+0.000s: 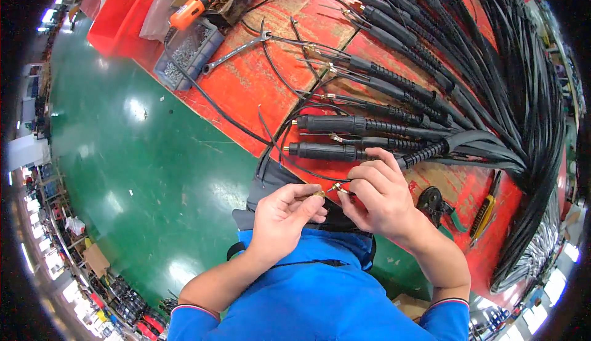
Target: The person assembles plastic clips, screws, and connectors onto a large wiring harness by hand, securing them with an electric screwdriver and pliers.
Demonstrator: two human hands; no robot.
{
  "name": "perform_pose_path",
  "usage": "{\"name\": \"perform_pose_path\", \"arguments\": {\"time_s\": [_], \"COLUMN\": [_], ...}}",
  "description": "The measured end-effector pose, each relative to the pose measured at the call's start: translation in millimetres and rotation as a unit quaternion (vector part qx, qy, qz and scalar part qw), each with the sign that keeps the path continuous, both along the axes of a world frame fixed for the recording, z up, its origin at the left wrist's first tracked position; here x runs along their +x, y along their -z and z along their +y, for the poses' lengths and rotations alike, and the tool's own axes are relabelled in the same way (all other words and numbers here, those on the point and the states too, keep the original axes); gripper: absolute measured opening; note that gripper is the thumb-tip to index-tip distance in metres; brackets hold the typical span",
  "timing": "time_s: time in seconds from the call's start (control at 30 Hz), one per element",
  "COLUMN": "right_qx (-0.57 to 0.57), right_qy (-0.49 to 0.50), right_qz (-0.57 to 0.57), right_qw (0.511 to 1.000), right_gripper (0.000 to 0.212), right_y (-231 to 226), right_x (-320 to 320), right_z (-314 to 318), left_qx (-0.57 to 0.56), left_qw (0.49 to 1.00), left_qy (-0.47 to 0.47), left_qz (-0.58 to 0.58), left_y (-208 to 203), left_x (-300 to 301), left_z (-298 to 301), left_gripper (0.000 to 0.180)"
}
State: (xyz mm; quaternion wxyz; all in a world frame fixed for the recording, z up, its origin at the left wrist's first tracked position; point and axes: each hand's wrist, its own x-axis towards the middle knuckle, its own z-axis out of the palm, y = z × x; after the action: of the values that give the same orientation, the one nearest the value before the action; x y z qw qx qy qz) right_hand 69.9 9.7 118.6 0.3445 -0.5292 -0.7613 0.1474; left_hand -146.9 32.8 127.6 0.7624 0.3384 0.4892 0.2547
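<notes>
Shirt (320,298): blue, near
Left hand (281,216): narrow pinch on brass piece (319,194)
Right hand (385,198): narrow pinch on cable tip (337,187)

Wide head-worn fisheye view, looking down; close above left hand (282,219), right hand (384,198)

Wrench (237,52) on tbl (246,104), btwn parts bin (201,60) & cables (529,107).

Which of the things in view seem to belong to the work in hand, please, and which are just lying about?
Apparently in the work:
- small brass-coloured fitting, in the left hand
- metal-tipped cable end, in the right hand
- similar black cables, probably

Apparently lying about:
- spanner
- orange-and-black tool
- yellow-handled tool
</notes>
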Motion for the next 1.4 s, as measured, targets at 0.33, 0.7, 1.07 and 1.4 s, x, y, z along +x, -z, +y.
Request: {"name": "perform_pose_path", "arguments": {"time_s": [0.33,0.7,1.07,1.4], "right_qx": [0.0,0.008,0.012,0.01], "right_qy": [-0.009,-0.002,-0.003,0.01], "right_qz": [-0.002,0.019,0.022,0.025], "right_qw": [1.0,1.0,1.0,1.0], "right_gripper": [0.02,0.02,0.019,0.021], "right_y": [3.9,4.8,7.2,5.2], "right_x": [1.1,-0.1,0.4,-1.2], "right_z": [-1.7,-1.5,-0.6,-1.9], "left_qx": [0.007,0.015,0.131,0.476], "left_qw": [0.999,0.999,0.989,0.86], "left_qy": [0.004,-0.017,0.003,0.054], "left_qz": [0.041,0.035,0.072,0.177], "left_y": [1.1,2.3,7.2,18.7], "left_x": [6.8,16.2,18.8,20.0], "left_z": [-3.3,-2.3,-4.6,-0.7], "left_gripper": [0.022,0.021,0.018,0.018]}}
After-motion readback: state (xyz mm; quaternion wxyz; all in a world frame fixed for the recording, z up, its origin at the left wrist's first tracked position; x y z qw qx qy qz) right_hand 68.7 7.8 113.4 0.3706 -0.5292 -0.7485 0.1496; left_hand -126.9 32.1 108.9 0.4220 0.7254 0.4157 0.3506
